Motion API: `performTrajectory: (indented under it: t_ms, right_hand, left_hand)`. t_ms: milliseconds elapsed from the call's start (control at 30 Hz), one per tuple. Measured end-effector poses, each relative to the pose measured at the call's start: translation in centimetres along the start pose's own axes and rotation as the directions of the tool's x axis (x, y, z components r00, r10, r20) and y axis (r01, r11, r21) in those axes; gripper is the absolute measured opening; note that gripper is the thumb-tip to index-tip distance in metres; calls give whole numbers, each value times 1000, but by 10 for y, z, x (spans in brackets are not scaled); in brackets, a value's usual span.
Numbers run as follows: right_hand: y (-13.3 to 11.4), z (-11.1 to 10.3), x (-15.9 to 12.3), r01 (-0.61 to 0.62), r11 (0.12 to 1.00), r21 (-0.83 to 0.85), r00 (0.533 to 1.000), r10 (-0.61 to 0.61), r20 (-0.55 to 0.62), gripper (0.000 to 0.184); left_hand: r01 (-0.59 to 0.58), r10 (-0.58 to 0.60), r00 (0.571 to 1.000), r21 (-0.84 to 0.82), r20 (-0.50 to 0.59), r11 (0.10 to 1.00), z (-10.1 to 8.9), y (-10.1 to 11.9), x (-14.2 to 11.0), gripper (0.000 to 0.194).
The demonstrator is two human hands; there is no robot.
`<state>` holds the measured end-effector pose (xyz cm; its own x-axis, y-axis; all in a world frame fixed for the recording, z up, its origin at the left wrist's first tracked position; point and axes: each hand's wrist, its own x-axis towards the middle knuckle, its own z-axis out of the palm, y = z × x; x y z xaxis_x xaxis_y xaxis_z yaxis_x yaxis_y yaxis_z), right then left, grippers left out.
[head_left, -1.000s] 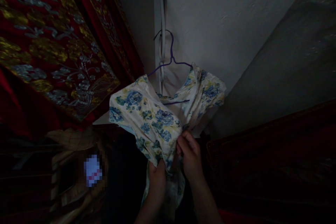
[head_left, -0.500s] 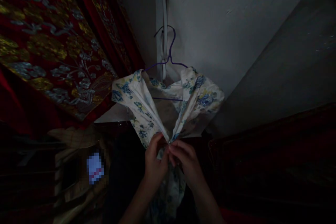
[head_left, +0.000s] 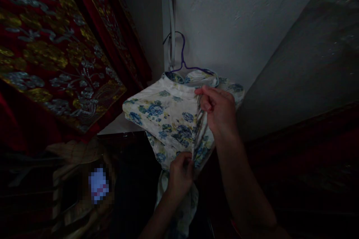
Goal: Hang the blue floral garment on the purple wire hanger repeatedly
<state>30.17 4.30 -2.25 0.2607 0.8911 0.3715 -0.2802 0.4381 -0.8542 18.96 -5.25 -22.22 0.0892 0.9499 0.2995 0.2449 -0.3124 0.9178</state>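
A white dress (head_left: 168, 119) with blue and green flowers hangs from a purple hanger (head_left: 183, 58). Its front is drawn together up to the neckline, and a seam with a zipper (head_left: 195, 134) runs down it. My right hand (head_left: 220, 106) is at the top of that seam, fingers pinched closed; the zipper pull inside them is hidden. Lower down, my left hand (head_left: 181, 171) grips the dress fabric beside the seam. Below the left hand the skirt hangs into shadow.
The hanger hooks on a white cord (head_left: 171, 15) against a pale wall (head_left: 224, 18). A red embroidered cloth (head_left: 64, 48) hangs at left. At lower left, a wooden seat or stand (head_left: 75, 153) is dim, with a lit, blurred screen (head_left: 98, 185) by it. The right side is dark.
My right hand has moved up from the bottom of the V opening to the neckline, and the front has closed. My left hand stays low on the fabric.
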Motion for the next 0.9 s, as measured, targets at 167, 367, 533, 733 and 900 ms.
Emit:
performTrajectory:
  t_ms: [167,367,533,733,900]
  right_hand:
    - [-4,7,-13,63,997,-46,997,-61,44,23]
    - [-11,10,-35,121,985,-121,978,-97,187,25]
    - [-6,17,-30,174,962,-209,971,-132,200,27]
    - [52,-7,-30,-21,956,-292,996,46,80,25]
    - [82,-24,-85,-246,957,-155,966,255,41,31]
  left_hand:
    - [-93,84,977,37,195,995,-34,34,28,18]
    - [-535,548,832,133,-87,834,-95,123,103,45]
    - [-659,733,677,390,-64,643,-102,160,134,8]
    - [-606,660,539,303,-524,735,-141,151,137,2]
    - [-330,-149,802,-637,-578,697,-206,102,134,20]
